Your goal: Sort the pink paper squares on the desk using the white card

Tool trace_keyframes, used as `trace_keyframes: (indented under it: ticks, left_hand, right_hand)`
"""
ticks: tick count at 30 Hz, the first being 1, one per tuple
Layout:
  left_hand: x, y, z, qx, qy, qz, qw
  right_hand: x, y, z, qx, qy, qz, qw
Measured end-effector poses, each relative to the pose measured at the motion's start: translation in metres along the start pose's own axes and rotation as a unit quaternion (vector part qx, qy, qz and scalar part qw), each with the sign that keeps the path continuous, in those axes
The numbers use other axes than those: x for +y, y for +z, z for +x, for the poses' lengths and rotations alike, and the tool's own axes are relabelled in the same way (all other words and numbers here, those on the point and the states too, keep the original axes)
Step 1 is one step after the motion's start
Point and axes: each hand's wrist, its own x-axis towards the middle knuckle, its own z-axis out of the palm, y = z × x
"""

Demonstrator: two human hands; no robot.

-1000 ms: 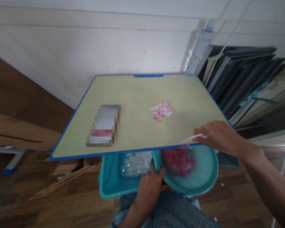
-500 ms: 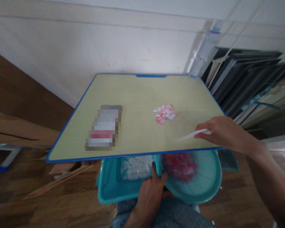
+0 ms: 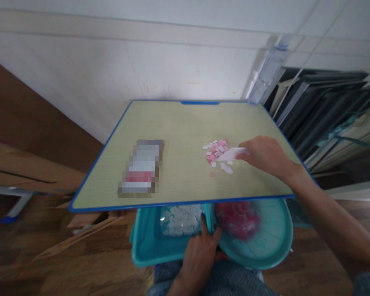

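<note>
My right hand pinches a thin white scraper-like piece over the low table. Its tip touches the near right side of a small heap of pink and white paper-like bits. A few loose bits lie just in front of the heap. Below the table's front edge, my left hand grips where the rectangular teal tub and the round teal basin meet. White pieces lie in the tub. A pinkish-red mass is in the basin. Some of my left fingers are hidden underneath.
A blurred-out phone-like object lies on the table's left half. A clear plastic bottle and a stack of dark panels stand behind on the right. A white wall rises behind the table. Cardboard lies at left.
My right hand has moved left and away from me, bringing the white piece from the table's near right to the heap. Some bits now lie apart from it. My left hand keeps its grip.
</note>
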Motion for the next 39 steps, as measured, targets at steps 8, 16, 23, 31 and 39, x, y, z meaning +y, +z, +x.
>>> trace_keyframes:
  ticks: [8,16,23,31,39]
  left_hand:
    - [-0.001,0.004,0.001,0.014,0.01,0.0,1.0]
    - [0.001,0.001,0.0,0.014,0.006,0.003,1.0]
    - [0.001,-0.001,0.001,-0.005,0.001,0.005,1.0]
    - [0.002,-0.003,0.0,-0.03,-0.003,-0.002,1.0]
    - [0.002,0.001,0.001,-0.018,0.001,0.004,1.0]
  right_hand:
    - [0.01,0.001,-0.014,-0.002,-0.036,-0.011,0.999]
    - [0.015,0.001,-0.037,-0.028,-0.08,-0.028,0.996]
    - [0.025,0.002,-0.052,-0.044,-0.083,-0.005,0.996]
    - [0.027,0.006,-0.068,-0.03,-0.099,0.025,0.994]
    - [-0.035,-0.007,-0.05,0.028,-0.169,0.072,0.983]
